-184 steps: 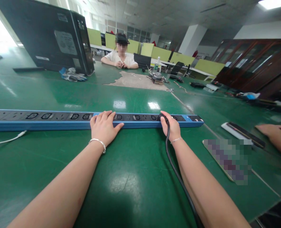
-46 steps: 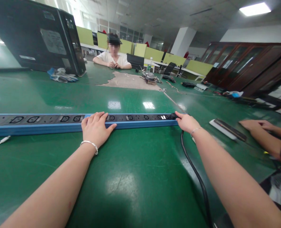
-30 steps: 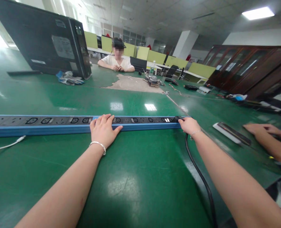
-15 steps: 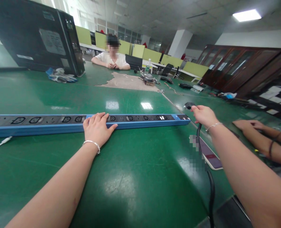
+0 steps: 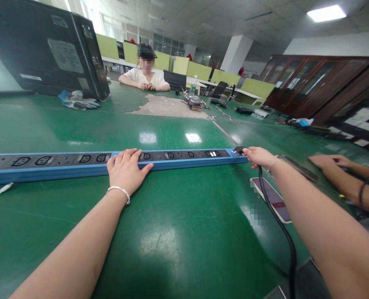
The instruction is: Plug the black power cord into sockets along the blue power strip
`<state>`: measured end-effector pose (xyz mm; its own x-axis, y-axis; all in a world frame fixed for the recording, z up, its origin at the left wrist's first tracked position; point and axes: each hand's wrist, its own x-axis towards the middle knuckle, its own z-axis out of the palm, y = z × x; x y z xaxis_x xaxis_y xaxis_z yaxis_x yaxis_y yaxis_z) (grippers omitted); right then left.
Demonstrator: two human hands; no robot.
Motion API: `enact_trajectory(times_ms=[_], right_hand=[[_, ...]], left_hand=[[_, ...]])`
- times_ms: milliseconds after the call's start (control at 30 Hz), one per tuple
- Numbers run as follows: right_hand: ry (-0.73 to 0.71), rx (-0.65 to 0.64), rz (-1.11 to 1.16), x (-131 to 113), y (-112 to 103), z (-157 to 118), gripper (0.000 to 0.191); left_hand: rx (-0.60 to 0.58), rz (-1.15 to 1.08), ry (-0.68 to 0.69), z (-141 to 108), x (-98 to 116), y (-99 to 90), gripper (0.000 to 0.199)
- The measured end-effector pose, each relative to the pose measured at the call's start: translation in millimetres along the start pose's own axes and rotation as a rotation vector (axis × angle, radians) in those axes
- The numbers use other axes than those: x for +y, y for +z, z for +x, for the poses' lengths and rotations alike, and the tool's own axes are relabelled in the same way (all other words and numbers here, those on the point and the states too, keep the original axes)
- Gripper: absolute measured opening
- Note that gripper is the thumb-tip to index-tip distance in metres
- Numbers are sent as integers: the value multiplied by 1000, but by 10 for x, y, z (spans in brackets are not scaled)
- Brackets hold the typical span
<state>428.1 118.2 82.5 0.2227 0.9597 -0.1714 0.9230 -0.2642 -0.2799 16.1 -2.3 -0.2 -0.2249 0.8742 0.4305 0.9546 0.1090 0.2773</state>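
Broad green table (image 5: pixel 178 207) under the blue power strip (image 5: pixel 184 165). Well beyond the strip, a seated person (image 5: pixel 147 79), hands together. Beyond its left stretch, a bulky black computer case (image 5: pixel 38 52). The strip itself, laid flat on the table, socket side up. Off its right end, black cable (image 5: pixel 292 253), drooping toward the near side! Beyond the left stretch, gloves (image 5: pixel 80 101) beside the case. Left hand (image 5: pixel 126 169) across the strip's middle, fingers close together, thumb spread along the near edge. Right hand (image 5: pixel 261 158) at the right end, pinching the black plug (image 5: pixel 239 150)! Near side of that end, phone (image 5: pixel 275 199), partly behind the cable. Smallest, that plug, over the strip's right end; contact, impossible to tell.
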Motion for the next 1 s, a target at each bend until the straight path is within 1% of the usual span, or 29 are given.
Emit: enact_trajectory(times_ms=[67, 267, 433, 600, 800, 1000], right_hand=[[5, -1, -3, -32, 26, 16, 33], [-23, 6, -205, -114, 52, 101, 42], [-35, -27, -279, -175, 48, 141, 44], [-28, -29, -375, -235, 86, 107, 47], [-59, 23, -436, -239, 196, 22, 48], [-65, -109, -578, -365, 85, 50, 49]], left_hand=[[-1, -1, 1, -2, 1, -3, 58], [0, 9, 1, -3, 1, -2, 57], [-3, 22, -3, 0, -1, 3, 58], [-11, 5, 1, -2, 7, -10, 58], [1, 25, 3, -1, 5, -7, 57], [-6, 31, 6, -2, 11, -4, 58]])
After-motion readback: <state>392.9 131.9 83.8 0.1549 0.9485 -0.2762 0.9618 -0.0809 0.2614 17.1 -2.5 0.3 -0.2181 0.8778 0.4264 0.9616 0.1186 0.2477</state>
